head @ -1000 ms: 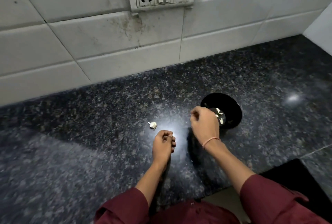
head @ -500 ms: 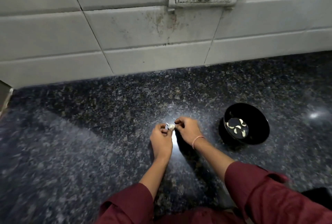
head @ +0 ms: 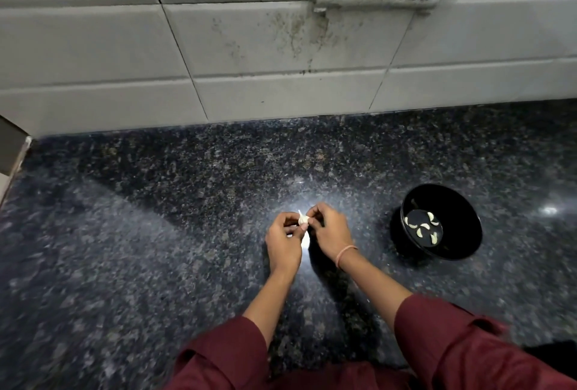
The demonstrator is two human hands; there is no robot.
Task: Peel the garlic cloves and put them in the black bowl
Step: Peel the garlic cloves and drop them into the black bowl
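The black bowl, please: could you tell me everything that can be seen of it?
The black bowl is round, deep and glossy, its material unclear. It stands upright on the dark speckled counter, to the right of the right hand and apart from it. Several pale peeled garlic cloves lie on its flat bottom. Nothing else touches it.

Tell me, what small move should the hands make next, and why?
Probably peel the skin away with the right hand, since both it and the left hand pinch the garlic clove, whose papery tip sticks up. The black bowl, to the right, already holds peeled cloves.
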